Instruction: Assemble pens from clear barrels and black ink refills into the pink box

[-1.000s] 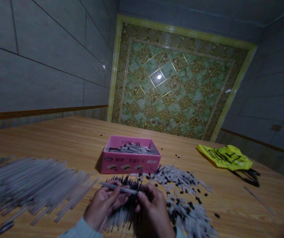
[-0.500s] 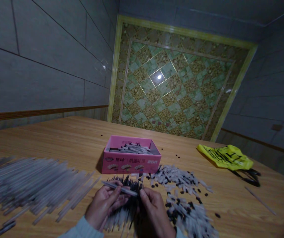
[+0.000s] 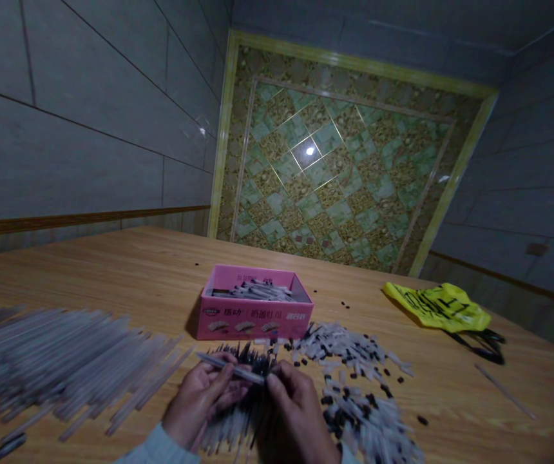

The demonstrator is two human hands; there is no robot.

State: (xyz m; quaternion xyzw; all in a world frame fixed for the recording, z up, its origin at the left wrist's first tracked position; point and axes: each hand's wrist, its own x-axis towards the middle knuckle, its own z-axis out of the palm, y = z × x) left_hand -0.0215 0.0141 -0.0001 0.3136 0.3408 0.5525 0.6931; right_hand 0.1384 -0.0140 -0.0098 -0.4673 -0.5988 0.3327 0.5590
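My left hand is closed around a slim grey pen, which slants down to the right. My right hand pinches at the pen's right end; any small part between those fingertips is hidden. Under and between the hands lies a heap of pen refills with dark tips. Just beyond stands a pink box, with a pile of grey pens inside. To the right are heaps of clear caps mixed with small black plugs.
Many clear pen barrels spread over the wooden table at left. A dark pen lies at the lower left corner. At right are a yellow bag with black straps and a single thin tube. Tiled walls enclose the table.
My right hand has shifted slightly left and up against the pen's end. The left hand keeps its hold, and the whole view has moved a little.
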